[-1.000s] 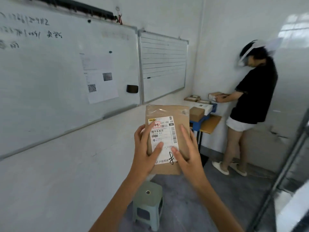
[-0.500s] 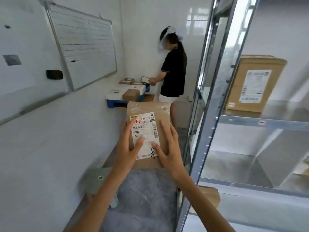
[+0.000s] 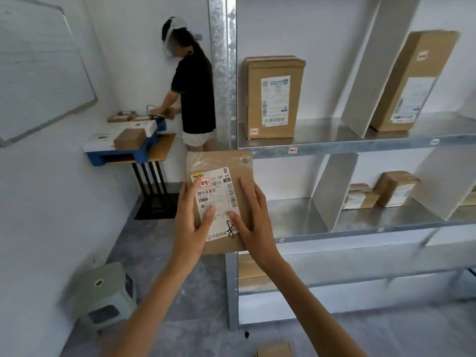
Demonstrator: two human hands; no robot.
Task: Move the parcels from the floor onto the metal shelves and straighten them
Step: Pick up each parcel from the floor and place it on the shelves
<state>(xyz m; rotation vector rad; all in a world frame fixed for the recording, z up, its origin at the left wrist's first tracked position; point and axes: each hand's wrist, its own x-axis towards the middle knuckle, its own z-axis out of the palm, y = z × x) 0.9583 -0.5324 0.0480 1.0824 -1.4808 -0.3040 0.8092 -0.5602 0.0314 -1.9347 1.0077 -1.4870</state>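
Note:
A flat brown parcel (image 3: 233,166) with a white shipping label is held upright in front of me by both hands. My left hand (image 3: 190,220) grips its left edge, thumb across the label. My right hand (image 3: 253,222) grips its right edge, thumb on the label's lower part. The parcel hangs in front of the left post (image 3: 222,73) of the metal shelves (image 3: 347,144), level with the middle shelf. On the upper shelf stand a tall brown box (image 3: 273,97) and a leaning box (image 3: 412,81). Small boxes (image 3: 386,191) sit on the middle shelf. One parcel (image 3: 274,350) lies on the floor.
A person in a black top (image 3: 195,91) works at a small desk (image 3: 144,148) with boxes at the back left. A green plastic stool (image 3: 103,292) stands on the floor at lower left. A whiteboard (image 3: 38,68) hangs on the left wall. Metal dividers (image 3: 332,191) split the shelves.
My view has swung right from the whiteboard wall to the shelves. Both hands keep the same hold on the parcel, which now hangs in front of the shelf post.

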